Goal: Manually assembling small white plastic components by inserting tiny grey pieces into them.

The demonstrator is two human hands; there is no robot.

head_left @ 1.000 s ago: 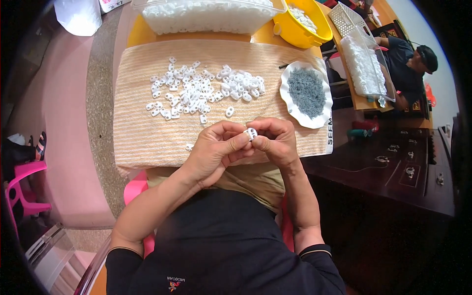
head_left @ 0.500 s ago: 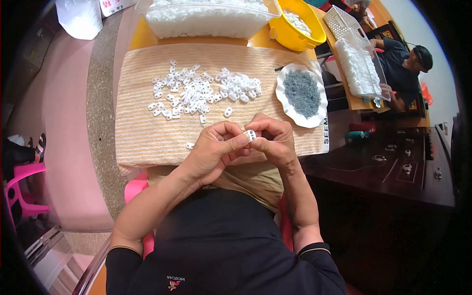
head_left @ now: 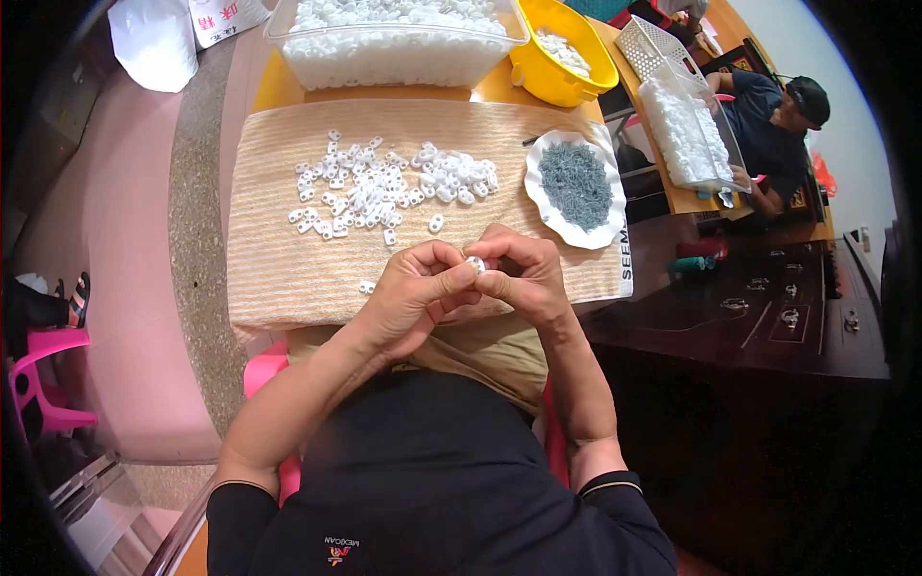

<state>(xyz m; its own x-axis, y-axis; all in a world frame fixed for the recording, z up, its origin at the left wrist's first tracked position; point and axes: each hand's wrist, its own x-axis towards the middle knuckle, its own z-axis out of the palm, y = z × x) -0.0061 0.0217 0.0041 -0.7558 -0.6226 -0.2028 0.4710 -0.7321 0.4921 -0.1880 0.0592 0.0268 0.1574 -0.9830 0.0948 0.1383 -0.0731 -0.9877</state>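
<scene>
Loose white pieces [head_left: 370,192] lie spread on the towel [head_left: 288,274], presumably for easy picking. The left hand [head_left: 418,290] and right hand [head_left: 526,280] meet, thumbs and fingertips pinched closed on one small piece [head_left: 476,265], probably to steady it. Rightmost, a dish [head_left: 589,237] keeps grey bits [head_left: 576,182] together. Since the earlier frame, the grip persists; the tabletop sits lower in view.

Centre bright, evenly lit, shadows soft; stripes legible on towel [head_left: 288,274]. White bag [head_left: 157,48], upper left, nearly washed out. Dark cabinet [head_left: 706,331] falls to near-black beneath its top. Fisheye: black rim, speckled floor strip [head_left: 199,192] bowed. White piece [head_left: 476,263] between fingers [head_left: 455,279] small; fine detail unresolved.
</scene>
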